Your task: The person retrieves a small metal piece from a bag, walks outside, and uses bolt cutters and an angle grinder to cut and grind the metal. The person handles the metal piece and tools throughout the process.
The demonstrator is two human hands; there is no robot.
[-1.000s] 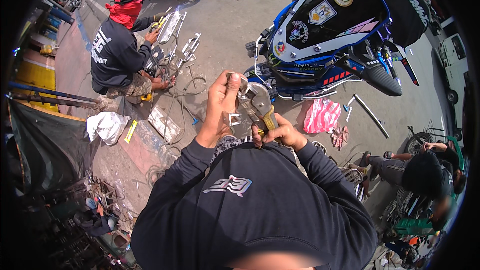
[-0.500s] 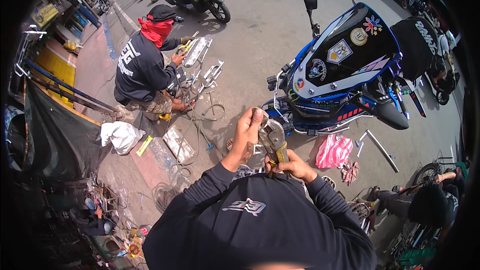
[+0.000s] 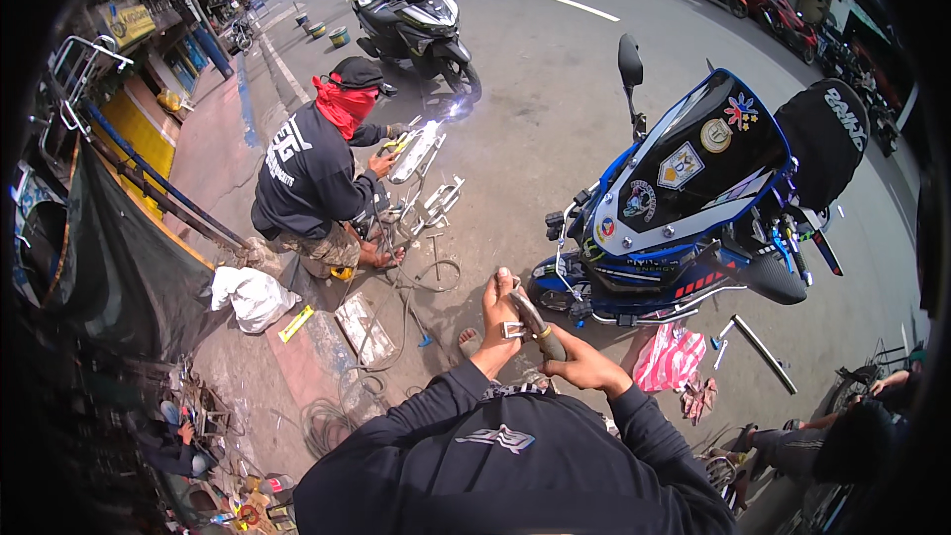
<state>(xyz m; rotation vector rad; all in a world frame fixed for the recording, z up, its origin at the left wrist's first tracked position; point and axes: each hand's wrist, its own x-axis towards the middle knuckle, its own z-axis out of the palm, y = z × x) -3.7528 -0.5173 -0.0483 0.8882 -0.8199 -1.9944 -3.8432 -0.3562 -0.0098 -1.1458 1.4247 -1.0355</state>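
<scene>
Both my hands are in front of my dark sleeves, at lower middle. My right hand (image 3: 586, 365) closes around the handle of worn metal pliers (image 3: 533, 317). The pliers slant up and left, seen nearly edge-on, so their jaws are partly hidden. My left hand (image 3: 498, 312) is closed at the jaw end, thumb up and fingers bent. A small bright metal bracket (image 3: 513, 330) sits against the left fingers at the pliers' side. Whether the jaws bite on the bracket I cannot tell.
A crouching co-worker (image 3: 315, 163) in a red face cloth welds a silvery metal frame (image 3: 421, 154); cables (image 3: 436, 275) lie nearby. A blue motorcycle (image 3: 684, 198) stands close at right. A striped bag (image 3: 669, 357) and a metal bar (image 3: 763, 352) lie on the pavement. A dark scooter (image 3: 421, 30) stands beyond.
The pliers have turned from showing their broad side to nearly edge-on, still between both hands. A bright welding arc now flares at the co-worker's frame. The view has shifted, showing more road.
</scene>
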